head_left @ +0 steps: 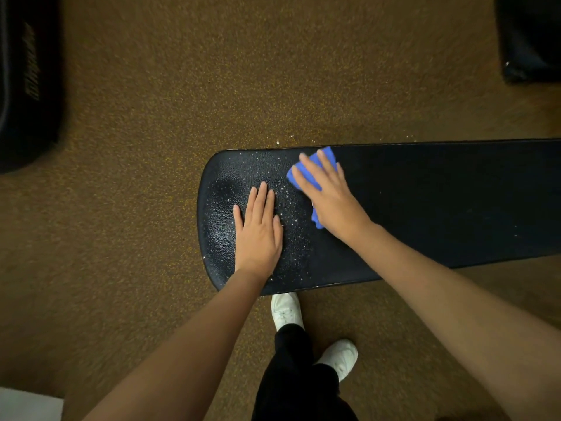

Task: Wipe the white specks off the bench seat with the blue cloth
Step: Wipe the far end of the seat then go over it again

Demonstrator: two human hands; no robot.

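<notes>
A long black padded bench seat (440,202) runs from the middle of the view to the right edge. White specks (291,220) are scattered over its rounded left end. My left hand (258,232) lies flat on that speckled end, fingers together, holding nothing. My right hand (331,196) presses a blue cloth (303,174) down on the seat, just right of the specks near the far edge. The cloth shows past my fingertips and below my palm. The seat to the right of the cloth looks free of specks.
Brown speckled carpet (151,192) surrounds the bench. A few white specks (288,138) lie on the carpet past the far edge. Dark padded equipment stands at the far left (27,86) and at the top right (531,38). My white shoes (287,311) stand beside the bench's near edge.
</notes>
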